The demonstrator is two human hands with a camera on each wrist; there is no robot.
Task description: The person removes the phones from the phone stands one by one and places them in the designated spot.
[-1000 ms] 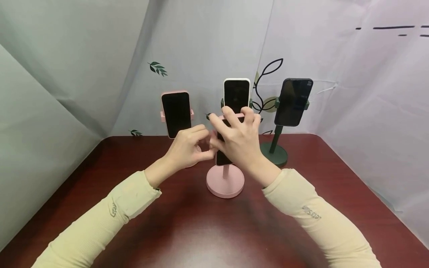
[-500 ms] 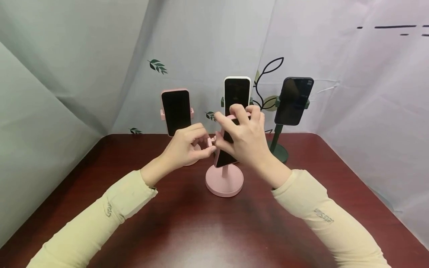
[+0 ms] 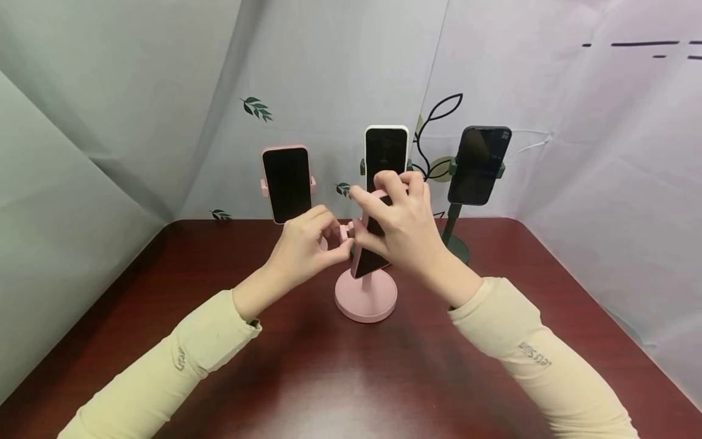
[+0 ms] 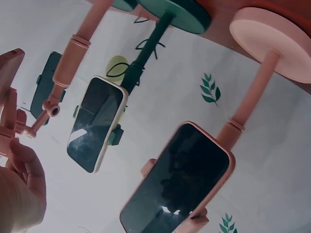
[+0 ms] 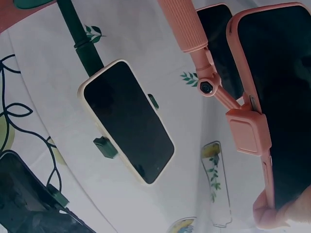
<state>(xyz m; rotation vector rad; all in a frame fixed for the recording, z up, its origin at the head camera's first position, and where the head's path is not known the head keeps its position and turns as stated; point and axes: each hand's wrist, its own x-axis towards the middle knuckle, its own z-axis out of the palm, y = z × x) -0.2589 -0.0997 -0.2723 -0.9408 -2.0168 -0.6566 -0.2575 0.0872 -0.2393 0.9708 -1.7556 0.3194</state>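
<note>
If the left hand (image 3: 304,247), its fingers pinching the small pink plastic clip (image 3: 343,233), slips, the clip may spring back and knock loose the flat, black-screened, pink-cased phone (image 3: 368,262), tipped above the round pink plastic stand base (image 3: 365,302), with the right hand (image 3: 403,222) curling its fingers round it.

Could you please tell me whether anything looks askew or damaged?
The front pink-cased rectangular phone looks askew: its top leans right in the right hand, whereas the white-cased black-screened phone behind stands nearly upright. No damage shows.
</note>
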